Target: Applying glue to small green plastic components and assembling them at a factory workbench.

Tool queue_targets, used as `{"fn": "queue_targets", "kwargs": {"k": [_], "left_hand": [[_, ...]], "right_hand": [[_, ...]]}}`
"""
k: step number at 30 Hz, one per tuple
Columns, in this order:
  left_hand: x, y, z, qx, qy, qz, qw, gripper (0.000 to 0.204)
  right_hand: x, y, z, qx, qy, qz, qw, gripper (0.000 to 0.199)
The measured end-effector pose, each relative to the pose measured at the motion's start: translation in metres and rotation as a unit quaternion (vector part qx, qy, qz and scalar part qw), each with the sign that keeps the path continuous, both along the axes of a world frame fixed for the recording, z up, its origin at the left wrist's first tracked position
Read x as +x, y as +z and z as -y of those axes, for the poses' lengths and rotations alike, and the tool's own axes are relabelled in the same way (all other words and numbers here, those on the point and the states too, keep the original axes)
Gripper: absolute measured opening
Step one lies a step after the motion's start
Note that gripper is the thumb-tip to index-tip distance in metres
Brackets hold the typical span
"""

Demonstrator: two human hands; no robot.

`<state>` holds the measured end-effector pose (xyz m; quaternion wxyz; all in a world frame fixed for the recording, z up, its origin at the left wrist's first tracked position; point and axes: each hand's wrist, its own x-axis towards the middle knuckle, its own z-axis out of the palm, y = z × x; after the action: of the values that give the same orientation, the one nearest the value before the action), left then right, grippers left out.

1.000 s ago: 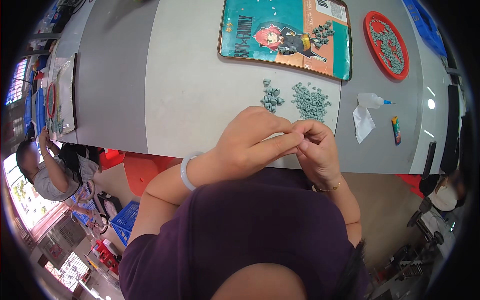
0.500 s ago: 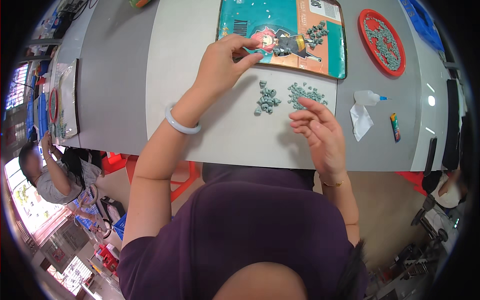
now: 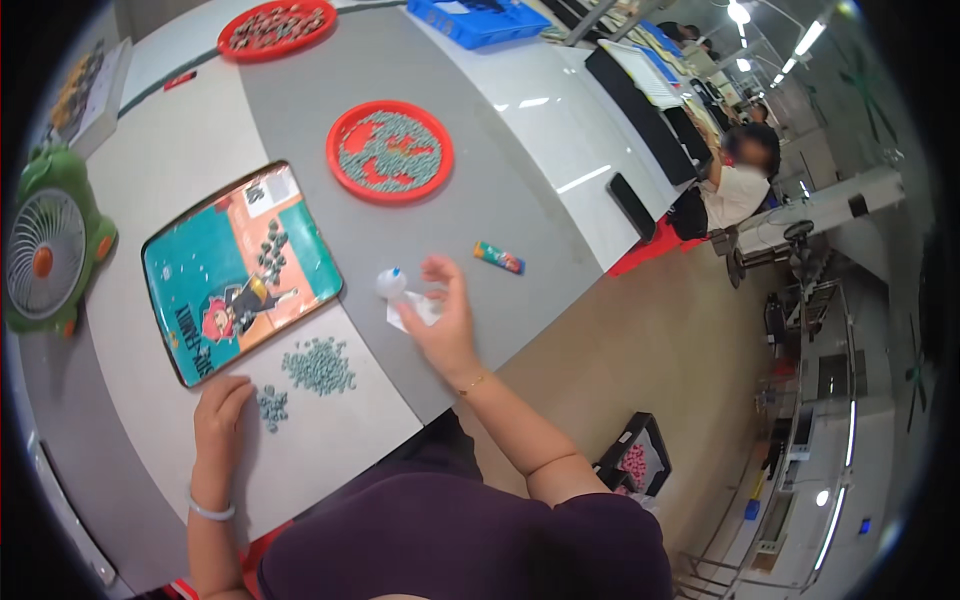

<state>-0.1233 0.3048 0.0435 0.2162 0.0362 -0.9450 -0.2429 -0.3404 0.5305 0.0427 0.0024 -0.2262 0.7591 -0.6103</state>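
My right hand [image 3: 445, 322] is open, thumb and fingers apart, beside a small translucent squeeze bottle [image 3: 391, 284] with a blue tip. The thumb is over a folded white tissue [image 3: 426, 308]. My left hand [image 3: 218, 425] rests by the near edge of a picture-covered tray [image 3: 190, 268], fingertips drawn together; anything between them is too small to make out. Right of those fingertips is a small cluster of grey-green pieces [image 3: 272, 408]. Beyond it spreads a larger pile of smaller grey-green pieces [image 3: 320, 367]. More dark grey-green pieces [image 3: 272, 250] sit on the tray.
A red round tray [image 3: 335, 165] of grey-green pieces stands beyond the bottle. Right of the bottle is a colourful small tube [image 3: 499, 257]. Another red tray [image 3: 228, 45], a blue basket [image 3: 478, 28] and a green fan [image 3: 50, 245] stand farther off. A person [image 3: 738, 175] sits at right.
The head view has turned to the right. My right hand has moved from the pile of small pieces to the bottle and tissue. My left hand has come off the tray to its near edge.
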Motion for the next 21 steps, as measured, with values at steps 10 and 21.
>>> {"fn": "queue_targets", "kwargs": {"k": [10,21], "left_hand": [[0.074,-0.005,0.032,0.450,0.249,-0.033,0.857,0.012],[0.062,-0.004,0.002,0.625,0.244,-0.176,0.720,0.017]], "right_hand": [[-0.007,0.003,0.009,0.129,0.111,-0.039,0.985,0.060],[-0.012,0.006,0.008,0.146,0.091,-0.022,0.985,0.032]]}}
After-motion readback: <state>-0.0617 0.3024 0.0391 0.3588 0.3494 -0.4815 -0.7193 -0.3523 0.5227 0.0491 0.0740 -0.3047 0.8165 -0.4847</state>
